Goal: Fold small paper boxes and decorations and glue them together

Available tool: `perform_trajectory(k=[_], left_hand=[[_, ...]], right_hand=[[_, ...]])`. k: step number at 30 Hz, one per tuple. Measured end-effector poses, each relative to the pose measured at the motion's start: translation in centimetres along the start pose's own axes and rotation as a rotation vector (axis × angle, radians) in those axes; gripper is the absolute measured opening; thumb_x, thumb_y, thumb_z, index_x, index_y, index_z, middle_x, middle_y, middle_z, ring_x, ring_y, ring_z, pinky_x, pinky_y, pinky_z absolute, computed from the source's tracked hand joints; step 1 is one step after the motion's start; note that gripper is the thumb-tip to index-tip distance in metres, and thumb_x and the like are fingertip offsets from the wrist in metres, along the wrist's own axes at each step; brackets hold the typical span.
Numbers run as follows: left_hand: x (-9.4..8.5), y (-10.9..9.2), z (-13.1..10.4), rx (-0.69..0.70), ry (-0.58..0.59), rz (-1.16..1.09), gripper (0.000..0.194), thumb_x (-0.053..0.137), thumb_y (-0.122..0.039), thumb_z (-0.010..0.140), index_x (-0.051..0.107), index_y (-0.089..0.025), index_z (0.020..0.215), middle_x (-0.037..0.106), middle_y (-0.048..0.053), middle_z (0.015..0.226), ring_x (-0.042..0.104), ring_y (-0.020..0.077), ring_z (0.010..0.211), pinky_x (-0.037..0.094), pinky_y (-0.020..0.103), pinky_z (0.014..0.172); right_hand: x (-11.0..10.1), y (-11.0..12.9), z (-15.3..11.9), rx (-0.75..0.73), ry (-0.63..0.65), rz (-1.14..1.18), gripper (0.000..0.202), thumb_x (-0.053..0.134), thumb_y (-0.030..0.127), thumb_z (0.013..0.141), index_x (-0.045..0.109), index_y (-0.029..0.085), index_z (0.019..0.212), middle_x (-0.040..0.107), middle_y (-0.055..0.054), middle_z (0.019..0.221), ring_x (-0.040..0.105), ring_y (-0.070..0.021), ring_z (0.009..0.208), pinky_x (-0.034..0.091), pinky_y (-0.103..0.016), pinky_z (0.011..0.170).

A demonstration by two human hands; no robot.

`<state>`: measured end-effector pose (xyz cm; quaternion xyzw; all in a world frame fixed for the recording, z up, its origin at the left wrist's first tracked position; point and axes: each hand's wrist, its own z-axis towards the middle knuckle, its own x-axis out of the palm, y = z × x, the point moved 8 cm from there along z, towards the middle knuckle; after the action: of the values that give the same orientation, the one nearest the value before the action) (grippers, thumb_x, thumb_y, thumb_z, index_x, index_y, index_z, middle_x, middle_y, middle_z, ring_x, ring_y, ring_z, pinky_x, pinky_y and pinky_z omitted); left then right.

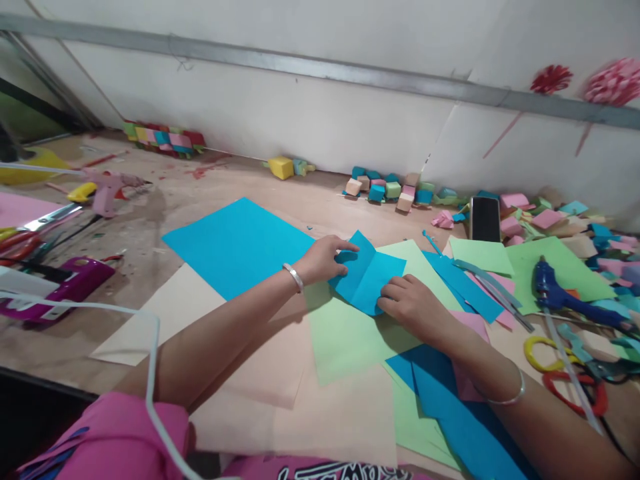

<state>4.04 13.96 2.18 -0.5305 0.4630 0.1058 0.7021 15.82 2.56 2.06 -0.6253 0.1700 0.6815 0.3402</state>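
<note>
A small blue paper [367, 273] with a crease down its middle lies partly unfolded over green sheets, its two halves raised a little. My left hand [327, 259] touches its left part, thumb and forefinger apart. At its lower right edge is my right hand [413, 303], fingers curled and pressed on the paper's edge. A large blue sheet [245, 247] lies flat to the left of the small one. Pale green paper [345, 333] and peach paper [340, 413] spread out beneath and in front of the hands.
At the left are a pink glue gun [107, 190], scissors [30, 233] and a purple device [75, 287] with a white cable. To the right lie a phone [485, 219], a blue glue gun [555, 283], more scissors [570, 373] and paper scraps. Paper blocks [377, 192] line the wall.
</note>
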Motion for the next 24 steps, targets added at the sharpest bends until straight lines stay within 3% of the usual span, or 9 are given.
perform_trajectory(k=[5,8,11,13,15,19,24], left_hand=[[0.2,0.9,0.1,0.053,-0.078,0.229,0.055,0.076,-0.018,0.061,0.067,-0.02,0.115,0.053,0.013,0.124,0.049,0.032,0.116,0.041,0.043,0.1],[0.6,-0.2,-0.4,0.119,-0.064,0.289,0.033,0.067,-0.017,0.07,0.071,-0.02,0.102,0.06,0.011,0.112,0.053,0.0289,0.108,0.043,0.04,0.092],[1.9,-1.5,-1.0,0.148,0.104,0.249,0.014,0.062,-0.016,0.074,0.071,-0.019,0.084,0.066,0.004,0.082,0.059,0.0198,0.08,0.044,0.029,0.07],[3.1,-1.9,-1.7,0.123,0.28,0.199,0.01,0.065,-0.02,0.072,0.07,-0.019,0.082,0.066,0.001,0.075,0.057,0.0162,0.07,0.039,0.025,0.059],[3.6,-1.9,-2.1,0.083,0.379,0.167,0.015,0.067,-0.02,0.071,0.068,-0.019,0.085,0.064,-0.001,0.072,0.055,0.014,0.065,0.035,0.023,0.054],[3.9,-1.8,-2.3,0.076,0.464,0.157,0.026,0.075,-0.022,0.066,0.066,-0.019,0.091,0.062,-0.002,0.074,0.053,0.0122,0.065,0.033,0.021,0.054],[4.3,-2.1,-2.5,0.119,0.474,0.178,0.029,0.075,-0.042,0.068,0.063,-0.018,0.079,0.058,-0.002,0.068,0.046,0.0114,0.06,0.027,0.023,0.052]], right_hand=[[0.5,-1.0,-0.2,0.027,-0.011,0.217,0.015,0.057,0.013,0.088,0.072,0.018,0.086,0.064,-0.005,0.079,0.052,-0.0149,0.078,0.031,-0.028,0.067],[0.8,-1.9,-0.2,0.088,0.033,0.403,0.019,0.055,0.012,0.088,0.073,0.019,0.089,0.066,-0.005,0.083,0.057,-0.0149,0.083,0.037,-0.026,0.072],[1.3,-2.9,-0.2,0.175,0.058,0.572,0.012,0.061,0.016,0.085,0.072,0.019,0.089,0.067,-0.004,0.086,0.059,-0.0163,0.087,0.042,-0.026,0.074],[1.7,-3.7,-0.3,0.24,0.034,0.683,0.005,0.065,0.02,0.083,0.07,0.019,0.083,0.066,-0.003,0.084,0.059,-0.016,0.083,0.043,-0.026,0.073],[1.8,-4.2,-0.4,0.278,-0.016,0.77,0.007,0.067,0.023,0.083,0.067,0.019,0.077,0.066,-0.003,0.088,0.06,-0.0154,0.083,0.045,-0.026,0.073],[1.9,-4.7,-0.5,0.317,-0.111,0.707,0.018,0.064,0.031,0.085,0.063,0.019,0.072,0.066,-0.006,0.093,0.059,-0.0176,0.088,0.044,-0.029,0.077],[1.9,-4.4,-0.2,0.332,-0.134,0.478,0.03,0.049,0.039,0.094,0.059,0.018,0.075,0.064,-0.006,0.081,0.056,-0.0187,0.078,0.038,-0.03,0.07]])
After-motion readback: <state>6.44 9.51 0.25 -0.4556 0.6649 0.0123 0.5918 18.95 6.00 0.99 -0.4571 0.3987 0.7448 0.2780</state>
